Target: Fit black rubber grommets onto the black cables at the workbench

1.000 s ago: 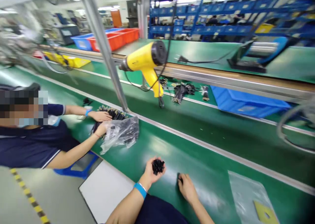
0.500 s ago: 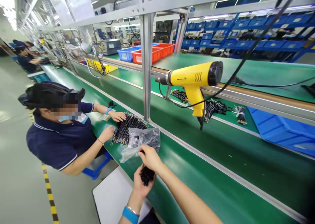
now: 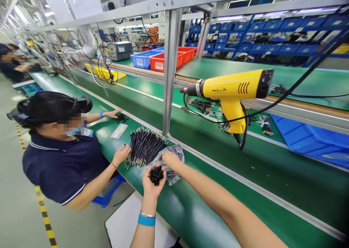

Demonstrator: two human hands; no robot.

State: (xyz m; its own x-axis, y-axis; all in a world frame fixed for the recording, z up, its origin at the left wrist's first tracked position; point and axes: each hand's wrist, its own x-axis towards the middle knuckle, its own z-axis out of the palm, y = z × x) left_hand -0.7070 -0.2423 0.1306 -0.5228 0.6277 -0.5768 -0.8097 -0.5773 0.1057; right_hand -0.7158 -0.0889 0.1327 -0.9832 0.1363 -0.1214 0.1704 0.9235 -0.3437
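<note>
My left hand (image 3: 153, 186) is palm up, its fingers cupped round a heap of small black pieces (image 3: 156, 175). Just beyond it, my right hand (image 3: 173, 160) reaches down at the clear plastic bag (image 3: 174, 175); its fingertips are hidden there. Dark contents show through the bag's film. Against the bag lies a wide bundle of black cables (image 3: 147, 146) with brass-coloured ends. A co-worker's near hand (image 3: 121, 154) is beside the bundle with a small dark thing at the fingertips. The co-worker's other hand (image 3: 112, 113) stretches towards a small black pile (image 3: 121, 118).
A yellow heat gun (image 3: 231, 88) hangs at the right on a black cord. A metal post (image 3: 169, 66) rises behind the cables. A co-worker (image 3: 60, 150) sits at the left. Red bins (image 3: 163, 60) and a blue tray (image 3: 308, 135) stand further back.
My right hand has moved from above my left palm to the bag. My left palm has turned up, showing the black pieces. The co-worker's far hand has left the cables for the black pile.
</note>
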